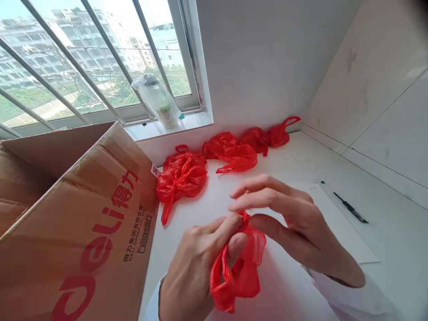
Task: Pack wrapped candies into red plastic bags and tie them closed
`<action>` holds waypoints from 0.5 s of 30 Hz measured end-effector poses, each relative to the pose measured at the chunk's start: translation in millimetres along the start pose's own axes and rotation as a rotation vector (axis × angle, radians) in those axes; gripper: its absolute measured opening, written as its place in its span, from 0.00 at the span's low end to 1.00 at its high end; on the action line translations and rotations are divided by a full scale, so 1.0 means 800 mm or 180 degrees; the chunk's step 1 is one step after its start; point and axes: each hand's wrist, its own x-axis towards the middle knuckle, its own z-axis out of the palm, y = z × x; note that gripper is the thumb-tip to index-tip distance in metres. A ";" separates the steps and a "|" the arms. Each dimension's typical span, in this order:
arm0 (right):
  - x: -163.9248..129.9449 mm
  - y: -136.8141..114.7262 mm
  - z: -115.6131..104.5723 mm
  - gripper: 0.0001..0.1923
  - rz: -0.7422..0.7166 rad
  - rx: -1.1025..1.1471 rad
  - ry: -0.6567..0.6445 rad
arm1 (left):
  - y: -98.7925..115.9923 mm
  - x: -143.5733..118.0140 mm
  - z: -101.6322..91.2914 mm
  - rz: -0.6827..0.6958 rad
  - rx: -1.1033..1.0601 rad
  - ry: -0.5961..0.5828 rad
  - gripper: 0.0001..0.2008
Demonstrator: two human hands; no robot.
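My left hand (203,258) is closed around the gathered neck of a red plastic bag (245,272), thumb pressed against the film. Loops and loose folds of the bag hang below the fist over the white tabletop. My right hand (290,218) hovers just to the right of the bag's top, its fingers stretched and apart; the thumb is close to the red film, and I cannot tell whether it touches. Beyond both hands, several red plastic bags (182,176), bunched and some visibly knotted, lie along the wall.
A large cardboard box (110,232) with open flaps stands at the left. On the right lie a sheet of white paper (341,227), a black pen (351,208) and its small cap (323,182). A plastic-wrapped clear container (158,102) stands on the windowsill beside the barred window.
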 end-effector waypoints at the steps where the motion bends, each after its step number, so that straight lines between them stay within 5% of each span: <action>1: 0.003 0.008 -0.003 0.13 0.0259 -0.0089 -0.0141 | -0.003 0.001 -0.003 -0.0038 -0.0086 -0.0078 0.17; 5: 0.010 0.030 -0.003 0.07 0.0935 0.0508 -0.0815 | -0.009 0.003 -0.006 -0.0317 -0.0612 -0.0392 0.19; 12: 0.009 0.047 0.006 0.02 0.1348 0.0828 0.0287 | -0.010 0.005 -0.005 -0.1505 -0.2038 -0.0312 0.17; 15: 0.008 0.039 0.004 0.03 0.1137 0.0767 0.0672 | -0.018 0.010 -0.009 -0.1764 -0.2857 -0.0745 0.15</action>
